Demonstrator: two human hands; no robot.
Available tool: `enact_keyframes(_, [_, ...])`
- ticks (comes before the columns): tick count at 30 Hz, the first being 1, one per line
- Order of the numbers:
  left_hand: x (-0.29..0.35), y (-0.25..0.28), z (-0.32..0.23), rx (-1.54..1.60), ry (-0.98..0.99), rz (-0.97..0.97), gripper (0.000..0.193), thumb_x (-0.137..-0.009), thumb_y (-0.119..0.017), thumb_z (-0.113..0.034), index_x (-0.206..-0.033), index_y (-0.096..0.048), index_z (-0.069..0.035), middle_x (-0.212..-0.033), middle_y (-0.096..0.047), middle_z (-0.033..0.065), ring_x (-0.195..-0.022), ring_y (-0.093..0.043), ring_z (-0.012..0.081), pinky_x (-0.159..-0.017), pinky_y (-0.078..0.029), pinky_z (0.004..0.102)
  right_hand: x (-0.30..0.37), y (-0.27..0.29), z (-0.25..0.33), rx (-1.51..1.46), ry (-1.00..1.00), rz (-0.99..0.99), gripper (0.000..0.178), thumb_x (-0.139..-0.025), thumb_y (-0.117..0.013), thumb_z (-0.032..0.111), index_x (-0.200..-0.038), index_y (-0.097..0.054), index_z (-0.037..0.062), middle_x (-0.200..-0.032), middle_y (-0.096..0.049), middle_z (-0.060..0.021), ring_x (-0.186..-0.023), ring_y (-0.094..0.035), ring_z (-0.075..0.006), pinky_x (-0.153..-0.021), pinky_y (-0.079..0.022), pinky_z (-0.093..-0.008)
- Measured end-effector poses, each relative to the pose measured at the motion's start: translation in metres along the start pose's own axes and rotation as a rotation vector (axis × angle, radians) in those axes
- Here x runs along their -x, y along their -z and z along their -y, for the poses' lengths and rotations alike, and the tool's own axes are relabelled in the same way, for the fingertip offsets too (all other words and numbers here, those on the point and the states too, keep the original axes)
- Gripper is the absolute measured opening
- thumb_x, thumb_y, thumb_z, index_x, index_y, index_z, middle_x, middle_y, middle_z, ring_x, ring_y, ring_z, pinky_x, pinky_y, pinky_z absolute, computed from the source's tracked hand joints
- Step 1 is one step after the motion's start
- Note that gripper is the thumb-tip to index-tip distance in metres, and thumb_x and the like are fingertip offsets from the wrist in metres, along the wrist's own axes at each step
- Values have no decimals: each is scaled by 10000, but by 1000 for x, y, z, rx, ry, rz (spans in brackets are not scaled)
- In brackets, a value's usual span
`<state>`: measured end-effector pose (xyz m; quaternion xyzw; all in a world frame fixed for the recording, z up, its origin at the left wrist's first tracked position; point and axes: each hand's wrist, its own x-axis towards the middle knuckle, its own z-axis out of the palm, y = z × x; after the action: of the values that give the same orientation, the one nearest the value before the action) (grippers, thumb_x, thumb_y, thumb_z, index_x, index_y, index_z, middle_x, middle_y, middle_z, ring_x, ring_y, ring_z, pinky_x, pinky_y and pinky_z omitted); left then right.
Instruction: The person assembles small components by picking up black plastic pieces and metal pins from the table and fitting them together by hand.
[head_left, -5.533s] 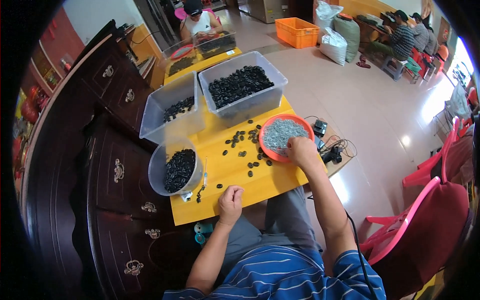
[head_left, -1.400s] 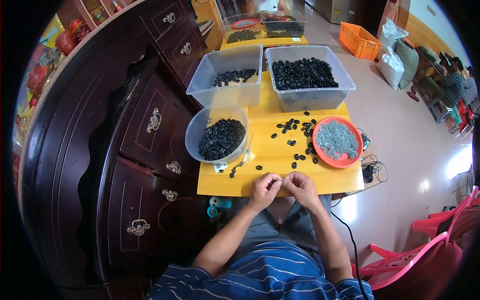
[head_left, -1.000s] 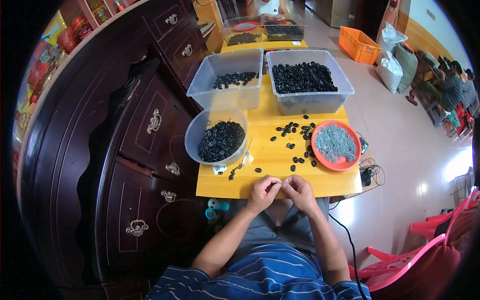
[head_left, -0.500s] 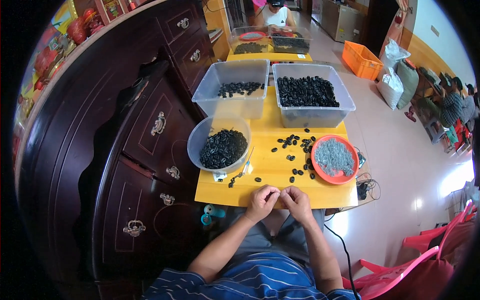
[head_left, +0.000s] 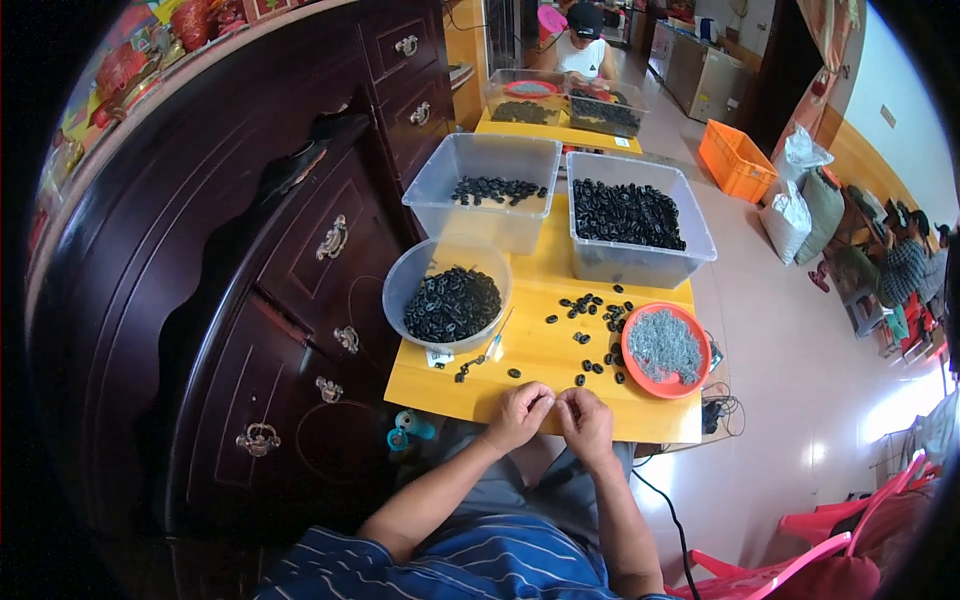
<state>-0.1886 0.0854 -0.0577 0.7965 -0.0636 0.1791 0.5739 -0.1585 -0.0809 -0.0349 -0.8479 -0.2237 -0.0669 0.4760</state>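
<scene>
Near the front edge of the yellow tabletop (head_left: 450, 385), my left hand (head_left: 518, 415) and my right hand (head_left: 586, 420) face each other with fingertips pinched, almost meeting. Whatever they hold is too small and covered to make out. Loose black oval rings (head_left: 583, 338) lie scattered beyond my fingers. To the right of them, an orange-red plate (head_left: 629, 362) bears a heap of thin, pale grey pieces (head_left: 663, 343). On the left stands a round clear tub (head_left: 395, 290) filled with black oval rings (head_left: 452, 305). A thin tool with a blue-and-white handle (head_left: 494, 346) lies beside it.
Two clear bins with black rings, a left bin (head_left: 500, 225) and a fuller right bin (head_left: 640, 262), stand at the back. A dark wooden cabinet (head_left: 290, 290) borders the left. Across from me sits another person (head_left: 585, 50). A pink chair (head_left: 800, 570) is at lower right.
The view has tilted, so the table and bins sit lower in the picture. My hands stay pinched close together at the table's front edge.
</scene>
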Motion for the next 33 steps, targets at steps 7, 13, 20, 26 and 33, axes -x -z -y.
enact_keyframes(7, [1,1,-3,4,3,-1,121,-975,-618,-120,-957,-634,-1,-837,-689,137,-774,-692,265,-714,-533,365,4,-8,-4,-120,-63,0,84,-928,-685,78,-917,-639,8,-722,-621,-84,-625,-602,-165,-618,-501,-309])
enact_keyframes(13, [2,3,-2,20,-2,15,135,-990,-601,-133,-946,-610,-6,-832,-676,148,-772,-685,286,-707,-528,379,8,-9,2,-228,-208,61,109,-929,-683,114,-928,-640,15,-754,-666,-119,-652,-663,-237,-632,-527,-358])
enact_keyframes(20, [2,4,0,15,35,27,170,-1010,-575,-165,-948,-600,-9,-844,-675,171,-801,-686,326,-710,-525,400,9,-16,-1,35,35,-21,118,-923,-675,103,-975,-594,36,-874,-660,-169,-789,-676,-364,-691,-541,-425])
enact_keyframes(26, [-4,3,2,36,14,43,124,-990,-587,-120,-958,-599,-1,-847,-684,188,-806,-697,363,-704,-531,420,5,-16,-2,110,156,-95,129,-905,-680,37,-979,-576,15,-850,-636,-183,-719,-654,-370,-657,-530,-421])
enact_keyframes(33, [-4,-5,5,28,-18,-72,118,-984,-605,-93,-955,-644,14,-818,-690,142,-757,-700,240,-696,-535,343,5,-21,-8,44,95,-100,94,-917,-663,26,-970,-586,9,-851,-636,-177,-749,-651,-365,-686,-519,-413])
